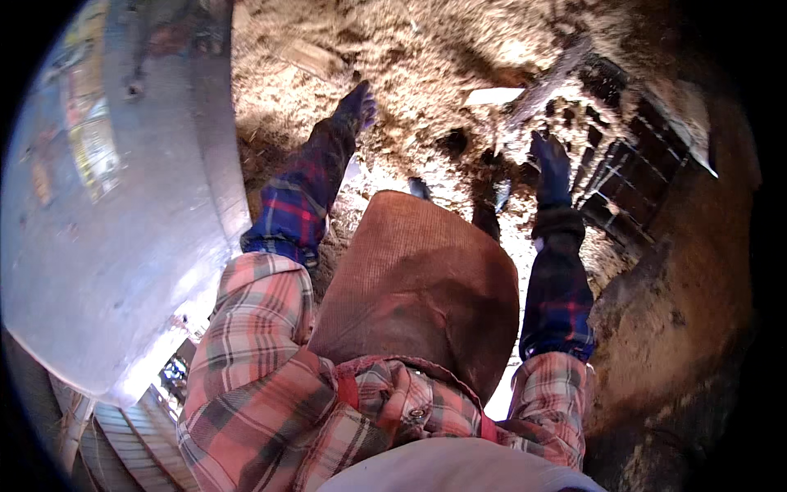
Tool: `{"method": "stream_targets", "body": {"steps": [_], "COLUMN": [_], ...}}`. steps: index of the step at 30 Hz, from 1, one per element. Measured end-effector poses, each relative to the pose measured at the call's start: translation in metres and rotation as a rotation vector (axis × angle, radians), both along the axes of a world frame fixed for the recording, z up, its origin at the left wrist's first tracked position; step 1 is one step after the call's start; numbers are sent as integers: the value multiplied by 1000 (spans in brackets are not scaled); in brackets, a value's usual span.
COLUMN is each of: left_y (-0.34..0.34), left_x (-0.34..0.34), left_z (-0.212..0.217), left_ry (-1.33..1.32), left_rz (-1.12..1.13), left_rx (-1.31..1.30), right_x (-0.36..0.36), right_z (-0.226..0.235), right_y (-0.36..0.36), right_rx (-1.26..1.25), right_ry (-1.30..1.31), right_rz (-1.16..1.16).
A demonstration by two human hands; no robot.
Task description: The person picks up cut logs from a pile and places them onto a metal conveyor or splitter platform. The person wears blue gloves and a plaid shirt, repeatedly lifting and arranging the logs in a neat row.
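While the gloved left hand (357,105) spreads empty over loose sawdust (410,57) at 11 o'clock, the right hand (551,164), grip unclear, nears a dark slatted crate (631,176) at 2 o'clock; slats could probably snag the glove.

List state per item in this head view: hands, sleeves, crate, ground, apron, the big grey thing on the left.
left hand: gloved, stretched toward the sawdust, holding nothing visible.
right hand: gloved, beside the crate, grip unclear.
dark crate: slatted, tilted, dusted with sawdust.
sawdust: loose, heaped, covering the ground.
brown apron: worn, hanging in front of the body.
arm covers: plaid, pulled over both forearms.
grey drum: curved, dusty, at the person's left.
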State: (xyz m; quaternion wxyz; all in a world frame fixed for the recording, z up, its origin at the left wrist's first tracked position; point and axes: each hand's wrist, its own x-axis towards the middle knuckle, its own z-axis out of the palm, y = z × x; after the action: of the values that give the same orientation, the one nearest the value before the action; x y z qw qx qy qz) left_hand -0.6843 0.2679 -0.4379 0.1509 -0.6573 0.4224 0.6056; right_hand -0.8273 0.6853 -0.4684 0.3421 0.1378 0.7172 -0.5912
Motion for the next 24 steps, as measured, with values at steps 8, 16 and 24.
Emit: {"method": "stream_targets", "body": {"steps": [8, 16, 24], "left_y": [-57, -143, -103], "left_x": [129, 148, 51], "left_z": [-247, -354, -323], "left_ry": [267, 1063, 353], "left_rz": [70, 300, -834], "left_rx": [-222, 710, -285], "right_x": [61, 52, 114], "right_z": [-226, -328, -350], "right_y": [-89, -187, -169], "right_rx": [-166, -369, -176], "right_ry": [-162, 137, 582], "right_rz": [331, 670, 1118]}}
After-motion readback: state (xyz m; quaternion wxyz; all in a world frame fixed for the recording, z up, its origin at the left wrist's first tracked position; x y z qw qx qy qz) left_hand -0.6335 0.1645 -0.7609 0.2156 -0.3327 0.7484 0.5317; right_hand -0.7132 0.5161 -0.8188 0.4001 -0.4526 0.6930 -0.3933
